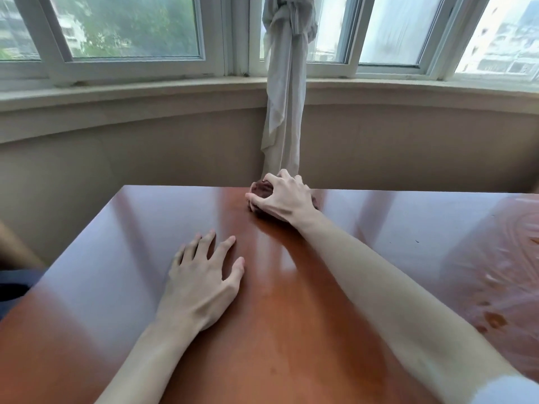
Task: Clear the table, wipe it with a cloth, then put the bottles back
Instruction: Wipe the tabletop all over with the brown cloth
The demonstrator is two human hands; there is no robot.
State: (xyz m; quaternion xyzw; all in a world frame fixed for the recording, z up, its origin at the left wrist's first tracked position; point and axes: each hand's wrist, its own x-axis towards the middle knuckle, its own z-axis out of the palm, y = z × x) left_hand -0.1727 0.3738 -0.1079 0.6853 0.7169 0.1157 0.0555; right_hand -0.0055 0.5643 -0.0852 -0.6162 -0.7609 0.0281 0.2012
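Where the tabletop (pixel 145 223) met its far edge, a dark reddish cloth (pixel 260 191) lay bunched, the right hand (pixel 284 199) clamped on it with curled fingers (pixel 269 178) hiding most of it; the left hand (pixel 202 275) rested flat nearer, fingers spread apart; open polished wood stretched left and near; a knotted curtain (pixel 284 97) hung just behind; the right side was blurred, its pale film hard to make out.

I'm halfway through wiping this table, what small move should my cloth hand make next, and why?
Probably draw the right hand and the dark red cloth back toward you along the table. The cloth sits bunched at the far edge, the left hand rests flat nearer you, and no bottles are in view.
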